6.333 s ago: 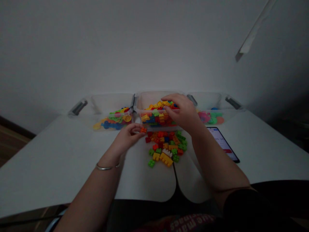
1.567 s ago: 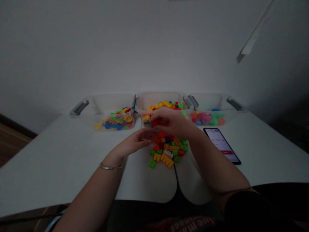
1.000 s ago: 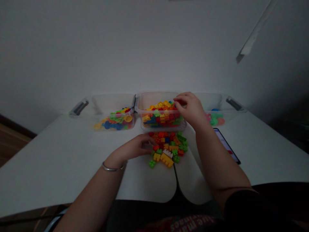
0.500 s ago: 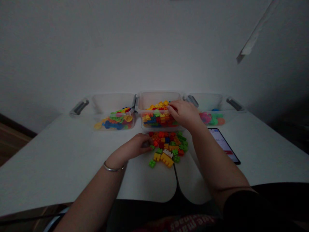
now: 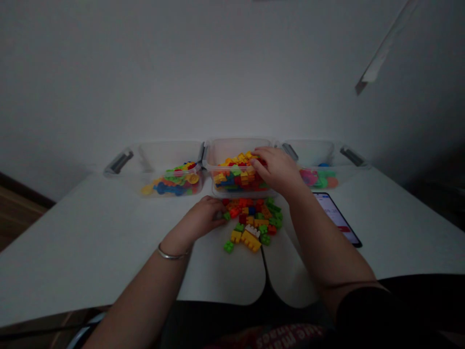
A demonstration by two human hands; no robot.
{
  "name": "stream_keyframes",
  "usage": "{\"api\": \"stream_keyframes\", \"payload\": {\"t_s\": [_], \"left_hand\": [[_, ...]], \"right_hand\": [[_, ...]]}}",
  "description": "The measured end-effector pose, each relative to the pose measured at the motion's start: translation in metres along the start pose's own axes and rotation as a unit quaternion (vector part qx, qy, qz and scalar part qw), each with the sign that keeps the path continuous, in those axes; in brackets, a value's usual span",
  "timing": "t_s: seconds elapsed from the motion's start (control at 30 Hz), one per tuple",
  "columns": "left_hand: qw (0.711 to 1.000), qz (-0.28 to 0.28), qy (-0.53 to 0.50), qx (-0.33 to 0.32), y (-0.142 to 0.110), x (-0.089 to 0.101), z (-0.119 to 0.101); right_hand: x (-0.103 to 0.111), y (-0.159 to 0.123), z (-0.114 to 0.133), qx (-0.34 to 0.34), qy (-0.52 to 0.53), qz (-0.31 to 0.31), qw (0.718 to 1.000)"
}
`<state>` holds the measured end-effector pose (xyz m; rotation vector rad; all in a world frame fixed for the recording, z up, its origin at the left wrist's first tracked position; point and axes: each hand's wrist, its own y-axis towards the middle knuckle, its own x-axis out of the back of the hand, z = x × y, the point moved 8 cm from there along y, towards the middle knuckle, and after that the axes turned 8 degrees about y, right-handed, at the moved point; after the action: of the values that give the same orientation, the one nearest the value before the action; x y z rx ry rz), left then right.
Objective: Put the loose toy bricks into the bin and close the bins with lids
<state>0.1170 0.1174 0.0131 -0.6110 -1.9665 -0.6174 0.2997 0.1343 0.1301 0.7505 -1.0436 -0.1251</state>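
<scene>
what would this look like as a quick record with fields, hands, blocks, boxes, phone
left hand: at the left edge of the block pile, by a green block; grip unclear
right hand: above the right part of the middle box; grip unclear
middle box contents: mixed-colour blocks
side boxes: left box and right box, both with colourful pieces
phone: right of the pile, screen lit

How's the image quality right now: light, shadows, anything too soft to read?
Head view: dim, greyish light, with the black sleeve nearly lost in darkness; head view: shadow darkens the curl of the left hand, and the green block at its fingertips looks soft; head view: the phone has a lit screen, but its digits are blurry.
</scene>
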Motion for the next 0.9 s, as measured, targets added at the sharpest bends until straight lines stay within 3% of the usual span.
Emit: {"api": "stream_keyframes", "payload": {"t_s": [0.17,0.3,0.4,0.57,0.73,0.9], "left_hand": [[0.991,-0.042,-0.08,0.1,-0.002,0.008,0.005],[0.949,-0.123,-0.233,0.17,-0.006,0.017,0.013],[0.899,-0.132,-0.375,0.182,-0.004,0.015,0.014],[0.851,-0.123,-0.469,0.2,-0.002,0.011,0.017],[0.799,-0.105,-0.551,0.217,-0.002,0.003,0.019],[0.777,-0.065,-0.59,0.211,-0.003,0.001,0.008]], "right_hand": [[0.017,-0.003,0.017,0.052,0.071,-0.056,0.995],[0.025,-0.007,0.041,0.121,0.128,-0.057,0.983],[0.019,-0.011,0.057,0.156,0.174,-0.023,0.972],[-0.009,-0.018,0.075,0.179,0.238,0.075,0.952],[-0.037,-0.023,0.076,0.136,0.211,0.174,0.952],[-0.051,-0.026,0.071,0.102,0.194,0.212,0.952]]}}
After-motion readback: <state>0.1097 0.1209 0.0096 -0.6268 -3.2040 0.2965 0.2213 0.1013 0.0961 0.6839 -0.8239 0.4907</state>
